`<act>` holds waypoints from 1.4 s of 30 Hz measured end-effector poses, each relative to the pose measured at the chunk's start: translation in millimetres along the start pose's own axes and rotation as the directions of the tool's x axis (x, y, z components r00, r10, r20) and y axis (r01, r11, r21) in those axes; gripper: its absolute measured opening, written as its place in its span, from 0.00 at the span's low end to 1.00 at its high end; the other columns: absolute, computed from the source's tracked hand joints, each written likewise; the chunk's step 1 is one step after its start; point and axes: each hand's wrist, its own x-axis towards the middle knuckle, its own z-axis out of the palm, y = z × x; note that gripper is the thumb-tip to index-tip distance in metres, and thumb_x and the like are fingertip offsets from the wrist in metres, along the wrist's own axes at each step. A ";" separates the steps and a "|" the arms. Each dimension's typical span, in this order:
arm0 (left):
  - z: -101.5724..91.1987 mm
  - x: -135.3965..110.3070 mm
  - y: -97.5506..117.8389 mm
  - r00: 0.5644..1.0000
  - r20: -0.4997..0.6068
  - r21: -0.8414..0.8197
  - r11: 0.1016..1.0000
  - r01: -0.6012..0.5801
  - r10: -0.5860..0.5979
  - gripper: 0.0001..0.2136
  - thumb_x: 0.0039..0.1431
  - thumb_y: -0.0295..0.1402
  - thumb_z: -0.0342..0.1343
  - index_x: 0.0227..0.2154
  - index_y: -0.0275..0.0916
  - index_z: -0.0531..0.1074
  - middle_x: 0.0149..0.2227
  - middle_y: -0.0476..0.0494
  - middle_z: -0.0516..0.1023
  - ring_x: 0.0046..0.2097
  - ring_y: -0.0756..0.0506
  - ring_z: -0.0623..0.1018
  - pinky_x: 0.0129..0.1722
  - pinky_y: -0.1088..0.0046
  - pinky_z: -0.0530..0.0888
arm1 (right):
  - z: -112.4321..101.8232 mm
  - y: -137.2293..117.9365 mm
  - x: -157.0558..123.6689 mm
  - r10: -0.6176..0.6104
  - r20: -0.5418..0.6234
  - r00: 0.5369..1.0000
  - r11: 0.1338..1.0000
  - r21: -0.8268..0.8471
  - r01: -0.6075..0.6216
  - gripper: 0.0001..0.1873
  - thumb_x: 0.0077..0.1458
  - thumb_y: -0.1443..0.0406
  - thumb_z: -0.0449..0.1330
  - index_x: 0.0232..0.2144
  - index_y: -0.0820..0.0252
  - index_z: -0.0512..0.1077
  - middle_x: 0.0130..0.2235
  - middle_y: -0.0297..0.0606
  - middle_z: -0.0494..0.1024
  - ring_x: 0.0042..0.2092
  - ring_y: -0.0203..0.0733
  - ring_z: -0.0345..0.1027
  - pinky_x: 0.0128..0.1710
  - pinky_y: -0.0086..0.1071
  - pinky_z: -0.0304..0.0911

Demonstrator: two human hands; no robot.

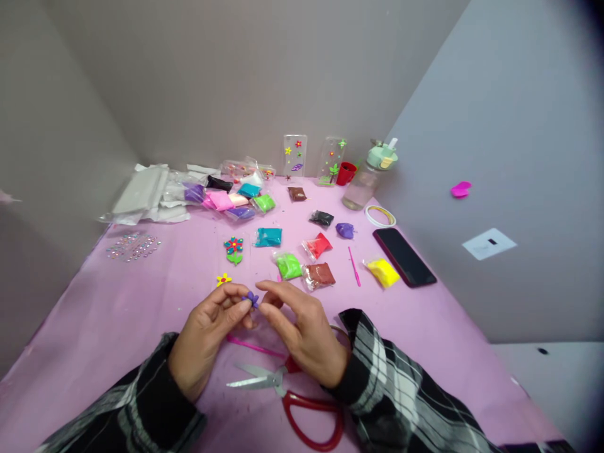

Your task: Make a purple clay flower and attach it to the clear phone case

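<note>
A small purple clay flower (251, 298) is pinched between the thumb and fingers of my left hand (202, 336). My right hand (309, 333) hovers just beside it, thumb and forefinger apart with nothing visible between them. Below my hands, red-handled scissors (314, 402) lie with their blades spread, and a pink modelling tool (255, 344) is partly covered by my right hand. Beyond my left hand are a yellow clay flower (223, 279) and a teal and red clay flower with green leaves (233, 246), which appears to sit on a clear phone case.
Several clay packets, among them green (289, 267), brown (319, 275) and yellow (383, 273), lie ahead. A phone (404, 257), tape roll (380, 216) and bottle (362, 185) stand or lie at right. Rhinestones (134, 246) and white packages (139, 192) are at left. Decorated clear cases (295, 157) lean on the wall.
</note>
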 end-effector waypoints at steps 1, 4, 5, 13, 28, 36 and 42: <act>-0.2 0.6 -0.3 1.000 0.003 0.032 0.999 -0.029 0.029 0.10 0.57 0.40 0.62 0.37 0.41 0.73 0.27 0.53 0.74 0.32 0.51 0.74 0.36 0.77 0.70 | -0.3 -0.1 1.6 0.076 0.013 0.997 0.989 0.124 -0.077 0.13 0.63 0.63 0.58 0.48 0.59 0.73 0.36 0.38 0.78 0.38 0.39 0.72 0.41 0.34 0.67; 0.6 2.5 -0.5 0.994 -0.007 0.110 0.988 -0.105 0.107 0.09 0.55 0.39 0.64 0.34 0.41 0.74 0.29 0.52 0.75 0.30 0.52 0.75 0.34 0.77 0.71 | -0.6 0.9 7.0 0.232 0.129 0.964 0.852 0.451 -0.266 0.09 0.58 0.60 0.62 0.37 0.60 0.75 0.30 0.33 0.78 0.33 0.36 0.72 0.35 0.30 0.67; 1.1 2.9 -0.2 0.992 -0.016 0.135 0.983 -0.122 0.126 0.09 0.54 0.39 0.64 0.33 0.41 0.74 0.28 0.52 0.75 0.30 0.51 0.75 0.33 0.77 0.71 | -0.7 1.7 8.7 0.254 0.167 0.953 0.801 0.516 -0.304 0.10 0.56 0.59 0.64 0.34 0.60 0.74 0.28 0.31 0.77 0.31 0.35 0.71 0.34 0.29 0.66; -0.8 -2.4 -0.9 0.964 -0.092 0.297 0.931 -0.212 0.249 0.10 0.56 0.40 0.61 0.39 0.42 0.75 0.31 0.48 0.78 0.31 0.48 0.77 0.35 0.73 0.74 | -3.4 9.6 12.5 0.365 0.255 0.896 0.618 0.653 -0.438 0.12 0.51 0.58 0.68 0.31 0.61 0.76 0.27 0.30 0.77 0.27 0.31 0.70 0.32 0.27 0.66; -1.0 -2.8 -5.8 0.942 -0.077 0.406 0.873 -0.270 0.327 0.09 0.55 0.35 0.62 0.40 0.43 0.79 0.42 0.42 0.80 0.44 0.42 0.78 0.42 0.71 0.74 | -1.5 11.6 12.8 0.364 0.280 0.889 0.579 0.679 -0.451 0.13 0.48 0.59 0.70 0.33 0.61 0.78 0.29 0.32 0.80 0.27 0.31 0.72 0.32 0.27 0.68; 4.2 -4.7 -5.8 0.928 -0.129 0.374 0.884 -0.280 0.349 0.09 0.57 0.36 0.61 0.41 0.44 0.78 0.38 0.45 0.79 0.38 0.45 0.77 0.40 0.72 0.73 | -1.5 10.6 12.8 0.400 0.300 0.866 0.544 0.683 -0.487 0.12 0.47 0.58 0.70 0.32 0.60 0.79 0.28 0.31 0.79 0.27 0.31 0.71 0.31 0.27 0.69; 5.4 -5.1 -4.2 0.909 -0.071 0.449 0.827 -0.338 0.410 0.08 0.60 0.35 0.58 0.39 0.44 0.79 0.41 0.43 0.79 0.44 0.43 0.77 0.44 0.70 0.72 | -1.6 12.3 12.3 0.379 0.332 0.864 0.502 0.711 -0.493 0.12 0.50 0.59 0.69 0.32 0.62 0.78 0.28 0.33 0.80 0.27 0.30 0.72 0.32 0.26 0.69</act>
